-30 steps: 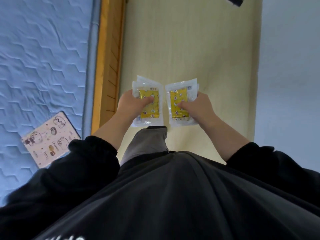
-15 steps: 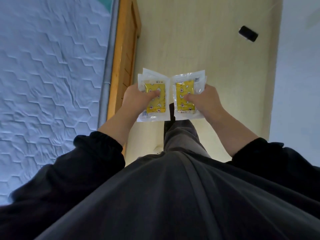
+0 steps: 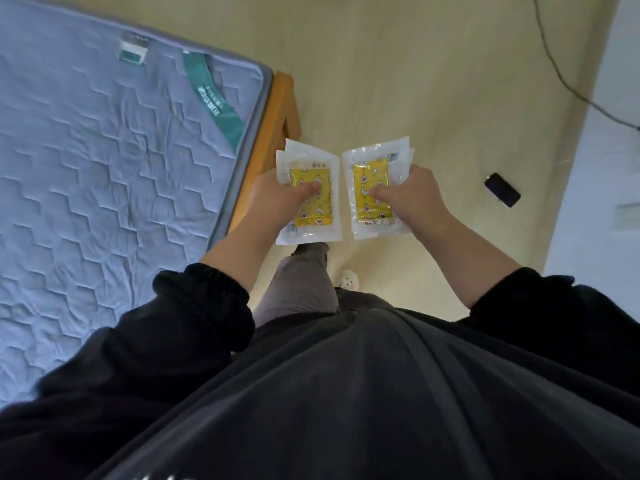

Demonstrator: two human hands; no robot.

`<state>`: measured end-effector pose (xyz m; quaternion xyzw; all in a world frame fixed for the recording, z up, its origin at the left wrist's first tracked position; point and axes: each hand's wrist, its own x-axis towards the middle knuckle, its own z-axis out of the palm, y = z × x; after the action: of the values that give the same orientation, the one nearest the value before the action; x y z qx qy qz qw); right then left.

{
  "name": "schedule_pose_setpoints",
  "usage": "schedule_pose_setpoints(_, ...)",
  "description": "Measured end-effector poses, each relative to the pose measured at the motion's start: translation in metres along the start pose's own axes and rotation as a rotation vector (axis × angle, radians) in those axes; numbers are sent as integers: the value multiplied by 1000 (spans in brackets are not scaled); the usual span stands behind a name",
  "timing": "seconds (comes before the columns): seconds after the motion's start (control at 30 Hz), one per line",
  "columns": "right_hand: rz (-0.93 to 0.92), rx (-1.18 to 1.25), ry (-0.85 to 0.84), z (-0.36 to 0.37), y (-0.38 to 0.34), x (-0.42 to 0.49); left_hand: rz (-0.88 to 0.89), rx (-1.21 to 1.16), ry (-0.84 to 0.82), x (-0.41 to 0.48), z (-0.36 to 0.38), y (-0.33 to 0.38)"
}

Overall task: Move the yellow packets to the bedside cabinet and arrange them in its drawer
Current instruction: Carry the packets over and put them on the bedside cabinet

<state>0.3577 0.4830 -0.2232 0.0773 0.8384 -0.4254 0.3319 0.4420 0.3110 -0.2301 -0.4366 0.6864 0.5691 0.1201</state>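
I hold two small stacks of yellow packets in clear white-edged wrappers in front of my body, above the floor. My left hand (image 3: 277, 197) grips the left stack of yellow packets (image 3: 313, 216), thumb pressed on top. My right hand (image 3: 414, 199) grips the right stack of yellow packets (image 3: 369, 181) the same way. The two stacks are side by side, nearly touching. The bedside cabinet and its drawer are not in view.
A bed with a light blue quilted mattress (image 3: 104, 161) and a wooden frame corner (image 3: 282, 109) lies to my left. A pale wooden floor (image 3: 398, 71) stretches ahead. A black phone (image 3: 502, 194) lies on the floor at right, and a dark cable (image 3: 561, 77) runs near the white wall (image 3: 609, 168).
I have walked along the bed; its foot corner and a green strap have come into view, and the phone has shifted lower on the right. Both hands still hold the packets.
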Motion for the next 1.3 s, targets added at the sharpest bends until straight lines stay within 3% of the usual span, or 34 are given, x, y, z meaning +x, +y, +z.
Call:
schedule_pose_setpoints(0.33,-38,-72,-26,18,-168,194,-11,-58,53,199,-43,131)
schedule_pose_setpoints(0.6,-92,-235,-159,56,-304,312,-121,-179,215,305,-103,201)
schedule_pose_setpoints(1.0,-357,-591,-518,149,-516,474,-372,-636,610,436,-185,292)
schedule_pose_setpoints(1.3,-509,-819,-696,269,-633,498,-431,-881,888,482,-284,301)
